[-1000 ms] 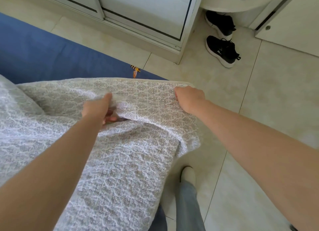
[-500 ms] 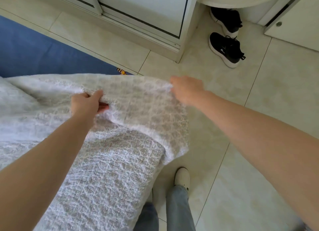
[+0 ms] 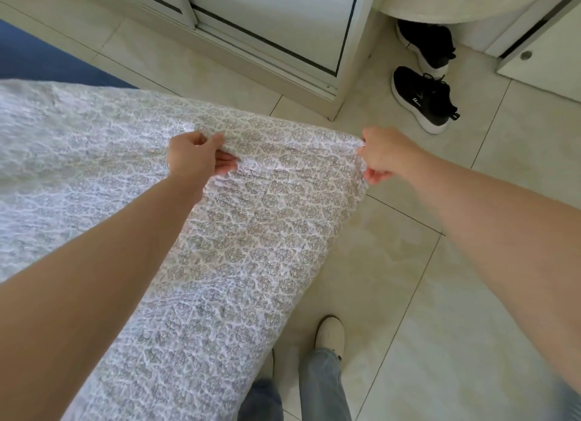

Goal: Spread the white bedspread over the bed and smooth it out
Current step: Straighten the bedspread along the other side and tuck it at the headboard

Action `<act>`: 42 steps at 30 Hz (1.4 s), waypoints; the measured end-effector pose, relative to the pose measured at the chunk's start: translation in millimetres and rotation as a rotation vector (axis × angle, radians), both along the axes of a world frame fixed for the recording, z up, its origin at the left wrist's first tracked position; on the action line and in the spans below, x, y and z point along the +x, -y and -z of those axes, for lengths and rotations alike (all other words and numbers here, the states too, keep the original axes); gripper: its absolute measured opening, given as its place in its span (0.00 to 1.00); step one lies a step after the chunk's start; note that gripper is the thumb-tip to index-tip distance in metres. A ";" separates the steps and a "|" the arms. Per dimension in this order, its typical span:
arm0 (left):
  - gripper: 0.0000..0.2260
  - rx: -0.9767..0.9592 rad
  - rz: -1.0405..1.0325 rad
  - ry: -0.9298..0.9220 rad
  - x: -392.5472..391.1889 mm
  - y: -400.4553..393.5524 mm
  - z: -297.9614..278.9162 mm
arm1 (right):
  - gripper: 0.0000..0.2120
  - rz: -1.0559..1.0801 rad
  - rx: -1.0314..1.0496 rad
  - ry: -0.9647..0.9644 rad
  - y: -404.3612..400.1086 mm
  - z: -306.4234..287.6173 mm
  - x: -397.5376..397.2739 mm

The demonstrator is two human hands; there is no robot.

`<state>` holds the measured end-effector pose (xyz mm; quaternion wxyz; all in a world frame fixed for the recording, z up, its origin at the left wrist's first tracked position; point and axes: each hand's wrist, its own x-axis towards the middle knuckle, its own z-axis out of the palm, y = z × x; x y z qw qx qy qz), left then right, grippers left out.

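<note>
The white bedspread (image 3: 257,225) with a grey floral pattern covers most of the left half of the view and hangs down toward my legs. My left hand (image 3: 199,158) pinches a fold of it near its far edge. At the right corner of that edge, my right hand (image 3: 382,155) grips the cloth, held out over the floor. A strip of the blue bed (image 3: 41,60) shows beyond the bedspread at the upper left; the rest of the bed is hidden under the cloth.
A white wardrobe with sliding doors (image 3: 267,21) stands just past the bed. Two black sneakers (image 3: 423,98) lie on the tiled floor (image 3: 440,295) at the upper right, under a round white table (image 3: 440,2). My feet and jeans (image 3: 323,373) are at the bottom.
Both hands have carried the bedspread's edge farther out and to the right. The cloth now hides more of the blue bed, and the small orange object at its corner is out of sight.
</note>
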<state>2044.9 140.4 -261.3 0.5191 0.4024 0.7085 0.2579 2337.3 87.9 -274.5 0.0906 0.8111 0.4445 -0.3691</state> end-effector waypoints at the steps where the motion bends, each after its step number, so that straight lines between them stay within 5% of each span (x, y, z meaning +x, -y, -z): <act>1: 0.10 -0.004 0.020 -0.006 0.0 2.4 1.2 | 0.12 0.047 -0.112 -0.074 -5.0 -6.6 2.8; 3: 0.11 -0.012 0.039 -0.034 3.4 8.7 6.1 | 0.08 0.025 -0.194 -0.058 -12.8 -17.3 9.0; 7: 0.09 0.015 -0.025 -0.089 5.5 5.7 15.8 | 0.02 -0.301 0.034 0.350 -4.9 -8.8 -12.3; 11: 0.08 -0.011 -0.005 -0.086 5.5 0.5 17.0 | 0.21 -0.129 0.184 0.124 1.1 8.0 -36.9; 14: 0.10 -0.054 0.060 -0.036 3.9 -0.9 12.6 | 0.32 -0.286 0.225 0.000 -6.6 3.6 -64.8; 16: 0.12 -0.070 0.133 -0.064 0.9 1.0 8.2 | 0.26 -0.437 0.185 -0.065 -2.0 1.4 -86.3; 19: 0.17 -0.182 0.158 -0.161 -11.7 8.3 5.8 | 0.04 -0.483 0.342 -0.076 2.0 9.3 -104.8; 22: 0.24 -0.324 0.139 -0.254 -29.5 13.3 2.9 | 0.09 -0.546 0.409 -0.012 1.2 11.1 -109.9; 27: 0.25 -0.452 0.392 -0.510 -65.8 25.8 -4.3 | 0.02 -0.596 0.346 0.007 2.0 15.6 -100.6; 32: 0.32 -0.523 0.585 -0.893 -126.6 50.1 -13.2 | 0.14 -0.626 0.368 -0.071 6.5 -4.0 -125.7; 37: 0.23 -0.502 0.564 -0.826 -136.0 75.2 -3.6 | 0.24 -0.885 0.179 -0.344 27.8 -16.1 -182.0; 42: 0.15 -0.487 0.418 -0.723 -128.3 81.4 1.0 | 0.12 -1.230 0.231 -0.149 52.1 1.3 -212.8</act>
